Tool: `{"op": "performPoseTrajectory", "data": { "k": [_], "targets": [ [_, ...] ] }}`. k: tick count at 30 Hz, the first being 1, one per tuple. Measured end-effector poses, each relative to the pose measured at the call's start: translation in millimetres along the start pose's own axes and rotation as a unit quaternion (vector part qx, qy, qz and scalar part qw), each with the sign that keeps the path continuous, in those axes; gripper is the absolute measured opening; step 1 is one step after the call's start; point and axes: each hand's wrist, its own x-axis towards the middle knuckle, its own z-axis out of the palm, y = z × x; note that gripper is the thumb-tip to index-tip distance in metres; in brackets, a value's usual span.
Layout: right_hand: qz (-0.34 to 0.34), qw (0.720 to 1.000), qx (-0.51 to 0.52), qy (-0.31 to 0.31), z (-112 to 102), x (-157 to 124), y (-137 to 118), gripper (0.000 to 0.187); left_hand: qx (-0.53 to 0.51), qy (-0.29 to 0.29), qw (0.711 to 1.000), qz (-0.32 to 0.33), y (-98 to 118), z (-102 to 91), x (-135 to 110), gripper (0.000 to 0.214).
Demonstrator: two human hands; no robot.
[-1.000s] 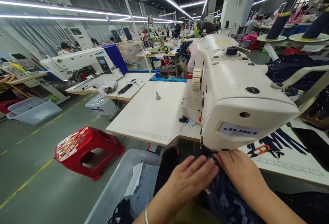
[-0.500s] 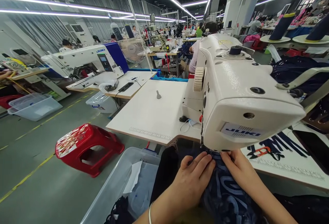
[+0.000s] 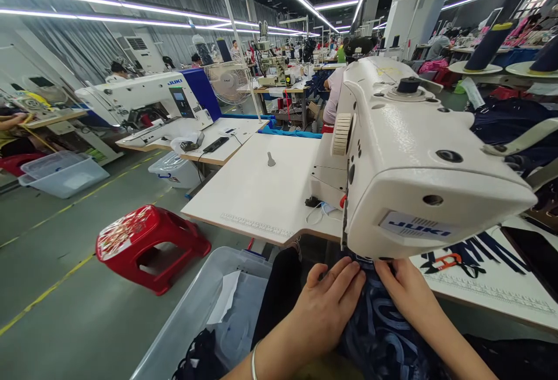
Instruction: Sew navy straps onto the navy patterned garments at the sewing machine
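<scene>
Dark blue fabric (image 3: 378, 316) with lighter blue looping lines hangs down from under the head of a white sewing machine (image 3: 418, 153). At its left edge, my left hand (image 3: 329, 296) holds the cloth with bent fingers close together; its thumb is hidden. My right hand (image 3: 403, 281) grips the right edge, thumb forward and fingers curled. Both hands are just below the machine head, which blocks the needle area from sight. The cloth's lower part falls over my lap.
The white machine table (image 3: 257, 188) carries a grey metal piece (image 3: 271, 160). Orange-handled snips (image 3: 449, 261), dark strips and a phone (image 3: 534, 252) lie at right. A clear plastic bin (image 3: 204, 293) and red stool (image 3: 150, 246) stand at left. A second sewing machine (image 3: 143, 101) is beyond.
The view has shifted slightly, so the machine appears a little further right. Both hands keep their place on the fabric, with no clear movement of the cloth.
</scene>
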Motion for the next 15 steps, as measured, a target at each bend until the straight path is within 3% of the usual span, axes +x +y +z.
{"op": "performPoseTrajectory", "data": {
  "k": [7,15],
  "targets": [
    [-0.01,1.0,0.013,0.016,4,1,6,0.027,0.027,0.004,1.0,-0.005,3,2.4,-2,0.045],
    [-0.077,0.995,0.054,0.024,3,2,0,0.026,-0.015,0.138,0.99,-0.025,-3,20.7,0,0.046]
  ]
}}
